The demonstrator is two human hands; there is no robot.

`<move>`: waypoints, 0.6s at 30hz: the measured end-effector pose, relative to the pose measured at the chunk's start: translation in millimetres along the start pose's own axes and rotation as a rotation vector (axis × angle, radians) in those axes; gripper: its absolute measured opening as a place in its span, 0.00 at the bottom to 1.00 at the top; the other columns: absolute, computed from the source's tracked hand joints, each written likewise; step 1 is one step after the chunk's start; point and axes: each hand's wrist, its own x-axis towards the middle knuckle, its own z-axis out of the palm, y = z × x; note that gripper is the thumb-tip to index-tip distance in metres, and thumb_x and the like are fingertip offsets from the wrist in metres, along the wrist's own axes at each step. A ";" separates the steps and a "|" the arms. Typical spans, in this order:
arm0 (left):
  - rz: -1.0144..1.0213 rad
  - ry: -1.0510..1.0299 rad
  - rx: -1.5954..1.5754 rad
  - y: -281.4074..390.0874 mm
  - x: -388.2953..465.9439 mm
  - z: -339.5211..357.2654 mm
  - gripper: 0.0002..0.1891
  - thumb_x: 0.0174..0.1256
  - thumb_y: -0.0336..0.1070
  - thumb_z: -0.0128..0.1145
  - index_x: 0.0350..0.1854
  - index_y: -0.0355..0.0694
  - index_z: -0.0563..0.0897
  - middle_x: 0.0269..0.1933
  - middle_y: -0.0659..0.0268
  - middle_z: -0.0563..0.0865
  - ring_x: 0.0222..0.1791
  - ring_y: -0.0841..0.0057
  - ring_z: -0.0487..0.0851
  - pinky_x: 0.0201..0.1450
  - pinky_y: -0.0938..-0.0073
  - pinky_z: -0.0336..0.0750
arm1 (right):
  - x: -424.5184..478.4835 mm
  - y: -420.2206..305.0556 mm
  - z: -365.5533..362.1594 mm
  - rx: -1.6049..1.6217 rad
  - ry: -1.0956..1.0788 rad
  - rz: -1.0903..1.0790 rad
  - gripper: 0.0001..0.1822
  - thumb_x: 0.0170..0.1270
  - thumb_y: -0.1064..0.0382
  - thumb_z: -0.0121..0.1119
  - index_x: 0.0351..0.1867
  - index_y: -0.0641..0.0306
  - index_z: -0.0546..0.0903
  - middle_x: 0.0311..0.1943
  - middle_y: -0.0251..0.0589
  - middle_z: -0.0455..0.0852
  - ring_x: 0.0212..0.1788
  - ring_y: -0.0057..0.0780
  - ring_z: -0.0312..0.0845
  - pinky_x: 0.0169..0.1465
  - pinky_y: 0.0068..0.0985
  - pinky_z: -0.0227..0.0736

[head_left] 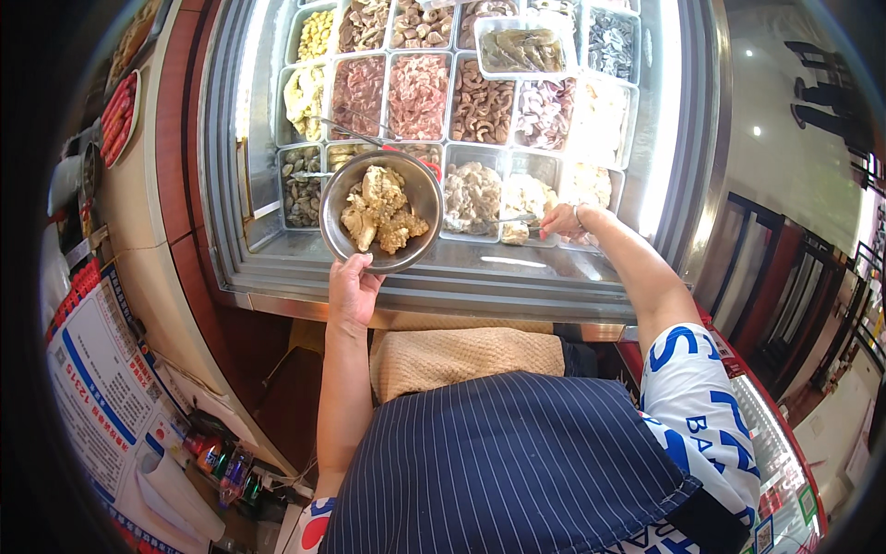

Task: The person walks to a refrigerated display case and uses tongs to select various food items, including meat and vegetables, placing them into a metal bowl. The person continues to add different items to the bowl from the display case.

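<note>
My left hand [354,287] grips the near rim of a stainless steel bowl [331,232], thumb over the edge. In the bowl lie several yellowish-brown, lumpy pieces of food [384,208], possibly coated meat. The bowl is held over the front left tubs of a lit display case. My right hand [569,220] holds what look like thin metal tongs [518,219], pointing left. They reach over a clear plastic tub of pale food pieces [529,195]. A pale lump [516,233] sits just below the tongs. Fingers partly hide their handle.
Rows of clear tubs fill the case, among them sliced red meat [419,86], brown curled pieces [481,104] and clams or similar shellfish [302,197]. A smaller tub [522,50] rests across others. The case's metal front rail [443,298] runs before me. Red-handled utensils [435,170] lie behind the bowl.
</note>
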 end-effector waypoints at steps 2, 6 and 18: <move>-0.005 -0.005 0.016 0.5 1.6 0.2 0.14 0.51 0.23 0.48 0.42 0.36 0.73 0.36 0.65 0.79 0.34 0.77 0.79 0.36 0.75 0.76 | -8.1 -3.1 -5.2 -0.038 0.001 -0.016 0.10 0.54 0.58 0.53 0.36 0.50 0.82 0.13 0.24 0.67 0.12 0.14 0.55 0.15 0.18 0.48; -0.003 -0.012 0.035 0.3 4.6 2.0 0.13 0.51 0.23 0.48 0.42 0.36 0.73 0.36 0.65 0.79 0.33 0.77 0.79 0.35 0.76 0.76 | -15.3 -0.7 -18.3 -0.012 -0.128 -0.044 0.09 0.52 0.60 0.53 0.33 0.52 0.82 0.09 0.24 0.65 0.10 0.13 0.55 0.13 0.17 0.48; -0.054 -0.067 0.054 -7.6 19.9 23.5 0.17 0.52 0.24 0.49 0.46 0.41 0.70 0.38 0.67 0.78 0.32 0.80 0.77 0.30 0.79 0.73 | -167.4 -61.0 -19.1 0.190 0.084 -0.381 0.10 0.58 0.62 0.51 0.36 0.60 0.82 0.14 0.21 0.69 0.16 0.08 0.56 0.19 0.13 0.51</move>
